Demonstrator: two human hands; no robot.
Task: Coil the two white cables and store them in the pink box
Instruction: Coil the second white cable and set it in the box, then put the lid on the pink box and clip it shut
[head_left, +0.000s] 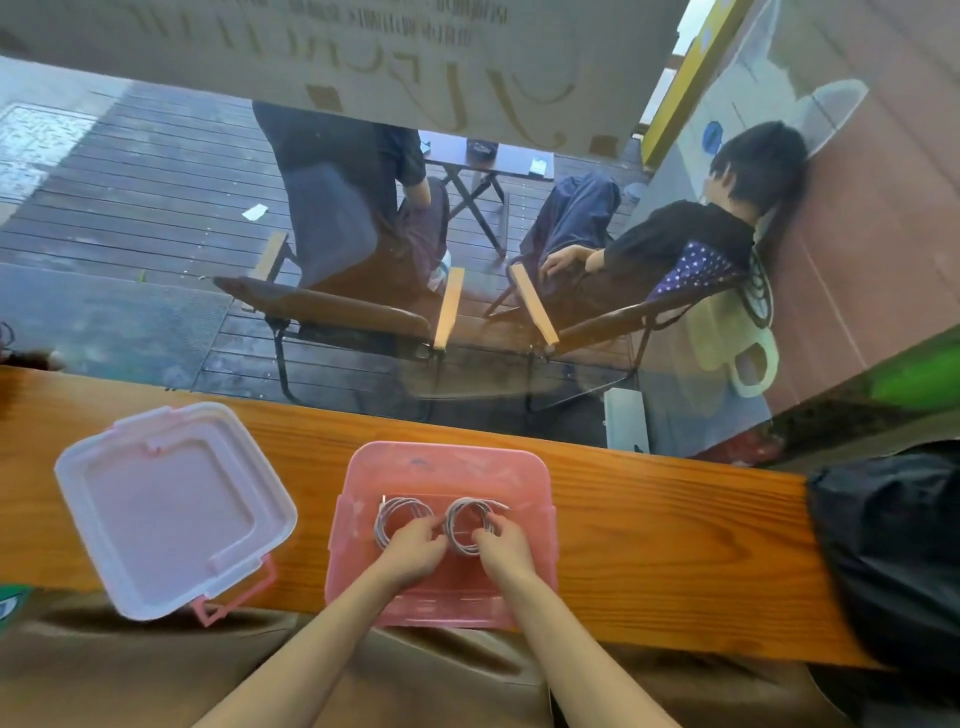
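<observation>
Inside the pink box (358, 499), my left hand (413, 545) pinches one coiled cable (400, 519), my right hand (501, 540) the other coil (467, 522).

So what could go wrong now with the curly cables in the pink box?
The left coil and right coil might spring open when the left hand and right hand let go; nothing visibly ties them. The pink box and its lid both overhang the counter's near edge, so a bump might tip them off.

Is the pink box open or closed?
Open. The pink box has no lid on; its lid lies beside it on the wooden counter.
</observation>
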